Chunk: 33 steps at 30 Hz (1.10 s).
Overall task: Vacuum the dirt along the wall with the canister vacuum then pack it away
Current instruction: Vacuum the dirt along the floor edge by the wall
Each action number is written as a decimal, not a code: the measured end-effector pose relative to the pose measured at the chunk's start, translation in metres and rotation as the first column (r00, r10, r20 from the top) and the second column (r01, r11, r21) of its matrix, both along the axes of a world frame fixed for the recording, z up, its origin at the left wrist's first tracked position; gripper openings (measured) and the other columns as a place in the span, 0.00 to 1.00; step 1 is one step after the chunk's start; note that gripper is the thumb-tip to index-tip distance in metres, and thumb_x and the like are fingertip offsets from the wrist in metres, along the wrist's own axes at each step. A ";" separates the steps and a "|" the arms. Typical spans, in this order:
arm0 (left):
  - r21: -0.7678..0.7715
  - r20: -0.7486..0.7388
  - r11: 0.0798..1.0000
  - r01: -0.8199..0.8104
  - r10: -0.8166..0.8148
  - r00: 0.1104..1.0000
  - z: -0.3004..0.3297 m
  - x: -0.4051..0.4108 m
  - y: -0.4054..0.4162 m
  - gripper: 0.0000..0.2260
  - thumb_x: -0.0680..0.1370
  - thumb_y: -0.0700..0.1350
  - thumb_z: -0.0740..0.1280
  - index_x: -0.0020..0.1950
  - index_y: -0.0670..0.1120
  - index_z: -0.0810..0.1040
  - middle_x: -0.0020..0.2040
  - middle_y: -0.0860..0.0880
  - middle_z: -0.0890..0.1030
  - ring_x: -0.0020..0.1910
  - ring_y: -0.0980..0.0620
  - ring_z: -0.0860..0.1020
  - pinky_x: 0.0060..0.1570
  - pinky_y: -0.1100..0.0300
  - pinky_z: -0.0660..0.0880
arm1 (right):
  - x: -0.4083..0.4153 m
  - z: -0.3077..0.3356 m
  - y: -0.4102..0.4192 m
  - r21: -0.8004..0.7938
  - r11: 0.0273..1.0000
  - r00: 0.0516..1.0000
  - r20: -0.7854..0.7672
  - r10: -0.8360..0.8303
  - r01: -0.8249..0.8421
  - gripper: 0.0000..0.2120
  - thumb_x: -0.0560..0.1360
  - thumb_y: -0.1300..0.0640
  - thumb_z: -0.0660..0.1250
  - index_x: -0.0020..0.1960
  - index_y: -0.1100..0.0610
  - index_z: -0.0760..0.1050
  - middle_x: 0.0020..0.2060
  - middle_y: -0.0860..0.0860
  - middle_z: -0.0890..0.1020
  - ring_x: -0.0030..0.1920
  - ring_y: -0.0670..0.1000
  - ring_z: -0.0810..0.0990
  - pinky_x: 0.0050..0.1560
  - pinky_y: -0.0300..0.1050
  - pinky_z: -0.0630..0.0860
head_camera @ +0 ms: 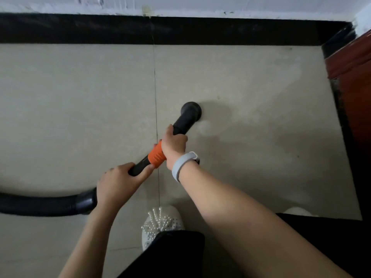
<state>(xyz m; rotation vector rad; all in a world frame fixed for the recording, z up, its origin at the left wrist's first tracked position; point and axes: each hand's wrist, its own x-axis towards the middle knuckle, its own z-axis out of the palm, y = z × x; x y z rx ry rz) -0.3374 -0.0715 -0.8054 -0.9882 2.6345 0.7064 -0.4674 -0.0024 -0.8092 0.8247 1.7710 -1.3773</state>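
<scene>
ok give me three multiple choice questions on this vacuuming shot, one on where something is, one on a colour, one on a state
1. Where is the nozzle?
A. against the black baseboard
B. on the tile, away from the baseboard
C. lifted onto the red furniture

2. What colour is the collar on the wand?
A. orange
B. blue
C. green

3. How is the wand held?
A. left hand only
B. right hand only
C. both hands

Answers: B, bare tile lies between nozzle and baseboard; A, the orange band sits between the hands; C, the left hand and right hand both grip it.

Beige tiled floor (251, 81) open toward black skirting band (180, 31) at far edge; dark red wooden panel (353, 81) blocks far right corner.
</scene>
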 end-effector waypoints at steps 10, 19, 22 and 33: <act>0.147 -0.108 0.958 -0.247 0.263 0.959 -0.003 -0.046 -0.027 0.25 0.73 0.67 0.56 0.36 0.46 0.73 0.33 0.46 0.80 0.35 0.43 0.80 0.41 0.49 0.77 | -0.073 0.007 -0.068 0.015 0.869 0.860 -0.140 0.491 -0.494 0.23 0.81 0.48 0.53 0.63 0.66 0.70 0.61 0.62 0.75 0.62 0.61 0.75 0.63 0.53 0.71; 0.191 0.073 0.967 -0.168 0.157 0.985 -0.013 -0.003 -0.007 0.25 0.70 0.69 0.57 0.31 0.47 0.70 0.26 0.51 0.75 0.30 0.47 0.76 0.28 0.57 0.68 | -0.048 -0.016 -0.021 -0.293 0.941 0.976 0.077 0.202 -0.172 0.20 0.77 0.43 0.62 0.52 0.60 0.65 0.34 0.55 0.77 0.29 0.53 0.78 0.46 0.55 0.80; 0.279 0.111 0.945 -0.171 0.145 0.983 -0.009 0.012 -0.013 0.25 0.71 0.68 0.59 0.35 0.46 0.74 0.29 0.47 0.79 0.32 0.46 0.79 0.34 0.54 0.75 | -0.055 -0.018 -0.020 -0.291 0.941 0.979 0.053 0.197 -0.173 0.23 0.77 0.41 0.61 0.56 0.61 0.67 0.46 0.58 0.78 0.44 0.59 0.81 0.48 0.56 0.80; 0.098 0.105 0.995 -0.004 -0.006 0.994 0.001 0.020 0.012 0.20 0.73 0.67 0.56 0.54 0.54 0.69 0.35 0.53 0.73 0.38 0.47 0.77 0.34 0.58 0.65 | 0.005 -0.020 0.008 -0.191 0.901 0.903 0.112 0.414 -0.389 0.22 0.78 0.38 0.54 0.54 0.57 0.70 0.48 0.53 0.79 0.48 0.53 0.80 0.35 0.46 0.80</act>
